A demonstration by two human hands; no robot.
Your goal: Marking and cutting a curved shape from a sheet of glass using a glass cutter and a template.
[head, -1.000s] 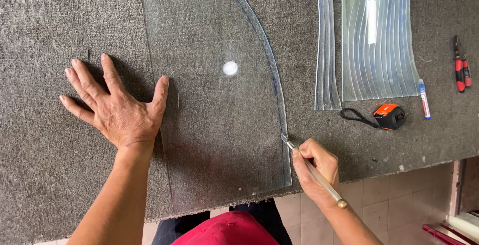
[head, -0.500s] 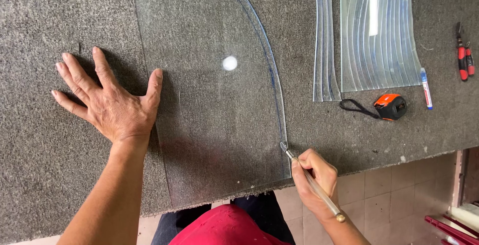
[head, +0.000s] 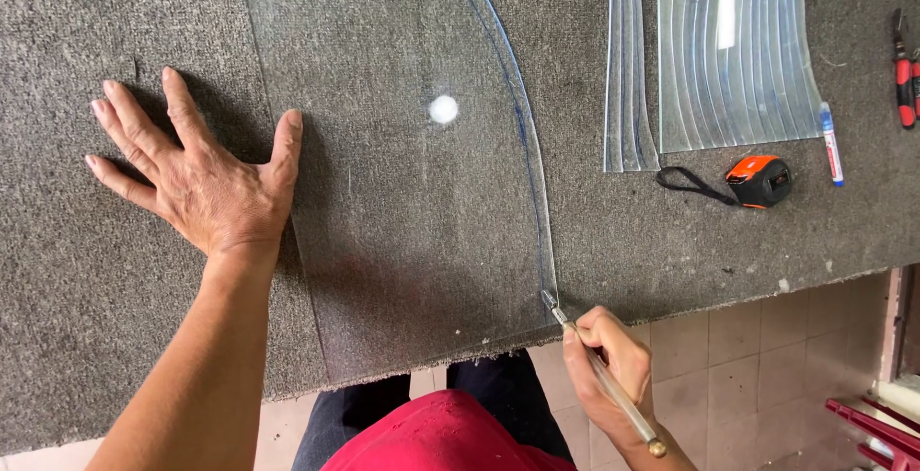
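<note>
I have my right hand (head: 613,370) gripping the glass cutter (head: 599,370) at the near end of the curved line on the glass sheet (head: 412,193), which runs away from me, while my left hand (head: 206,179) lies spread flat, holding nothing, on the desk (head: 57,279) at the sheet's left edge.

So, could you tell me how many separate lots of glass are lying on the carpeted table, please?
3: a large curved sheet under the left hand, where the right hand runs a glass cutter; narrow curved strips; a stacked offcut pile. More may lie off-frame.
</note>
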